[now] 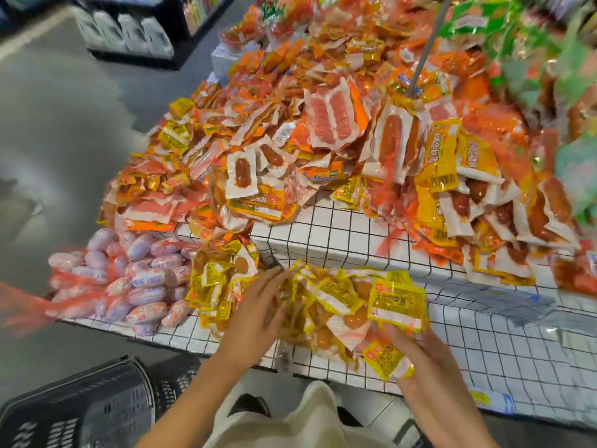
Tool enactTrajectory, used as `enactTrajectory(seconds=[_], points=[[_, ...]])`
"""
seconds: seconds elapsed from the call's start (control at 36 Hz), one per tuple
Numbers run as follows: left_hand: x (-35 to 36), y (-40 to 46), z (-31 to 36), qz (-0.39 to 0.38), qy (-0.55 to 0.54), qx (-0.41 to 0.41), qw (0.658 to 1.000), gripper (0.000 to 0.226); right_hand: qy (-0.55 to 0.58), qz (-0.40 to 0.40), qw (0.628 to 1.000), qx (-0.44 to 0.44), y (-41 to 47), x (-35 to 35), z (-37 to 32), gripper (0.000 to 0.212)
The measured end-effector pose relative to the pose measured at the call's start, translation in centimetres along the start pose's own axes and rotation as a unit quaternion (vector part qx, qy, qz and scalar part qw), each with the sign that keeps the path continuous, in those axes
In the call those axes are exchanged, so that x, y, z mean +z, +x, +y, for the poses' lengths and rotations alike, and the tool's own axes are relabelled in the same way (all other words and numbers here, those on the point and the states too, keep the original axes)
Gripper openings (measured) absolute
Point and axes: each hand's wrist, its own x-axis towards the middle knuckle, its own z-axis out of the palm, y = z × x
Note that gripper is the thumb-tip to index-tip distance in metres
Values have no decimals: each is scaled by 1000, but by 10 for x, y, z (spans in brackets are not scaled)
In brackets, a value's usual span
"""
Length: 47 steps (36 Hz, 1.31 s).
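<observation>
Yellow packets (336,302) on gridded shop counter (339,231)

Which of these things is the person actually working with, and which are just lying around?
In hand: heap of small yellow plastic snack packets; left hand; right hand.
Lying about: mound of orange-and-white packets; pink sausages in red netting; black plastic basket.

We see our two hands bare: the left hand (258,315) and the right hand (423,367), each on a forearm (193,392) that no sleeve covers as far as the near edge of view. Between the forearms, nearest to us, a cream-white garment (318,412) of soft, thick cloth rises in folds. Beside its far hem sit two dark shapes (253,405), too blurred for us to identify.
</observation>
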Motion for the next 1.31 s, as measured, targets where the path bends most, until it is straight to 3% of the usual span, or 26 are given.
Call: enactTrajectory(seconds=[0.14, 0.22, 0.33, 0.42, 0.56, 0.61, 0.69, 0.75, 0.81, 0.92, 1.03, 1.17, 1.31], points=[[-29, -12, 9, 135, -71, -26, 988, 43, 43, -20, 998, 40, 45, 34, 10, 34], [-28, -17, 9, 175, -63, -8, 982, 41, -36, -19, 998, 46, 72, 42, 30, 35], [-2, -20, 3, 84, 14, 37, 996, 51, -260, -2, 964, -61, 88, 37, 57, 33], [24, -24, -10, 13, 75, 66, 995, 60, -284, 24, 953, -107, 86, 34, 71, 50], [40, -21, -26, -15, 146, 77, 986, 63, -259, 78, 948, -169, 83, 29, 77, 87], [40, -18, -31, -21, 159, 76, 984, 62, -335, 85, 909, -231, 82, 23, 78, 91], [37, -16, -36, -34, 170, 72, 982, 62, -489, 55, 811, -315, 80, 17, 82, 85], [34, -14, -40, -47, 171, 71, 982, 62, -581, 19, 749, -319, 82, 15, 90, 84], [31, -13, -43, -59, 177, 69, 980, 61, -629, -3, 722, -288, 84, 15, 98, 88], [26, -13, -43, -76, 171, 77, 979, 65, -646, -4, 730, -223, 89, 15, 100, 94], [21, -11, -43, -87, 131, 85, 984, 68, -648, 2, 727, -227, 87, 12, 95, 90], [10, -14, -44, -98, 72, 98, 988, 66, -619, 6, 754, -222, 67, 7, 96, 74], [-8, -29, -46, -115, 27, 126, 985, 59, -603, 9, 764, -229, 36, -14, 111, 72]])
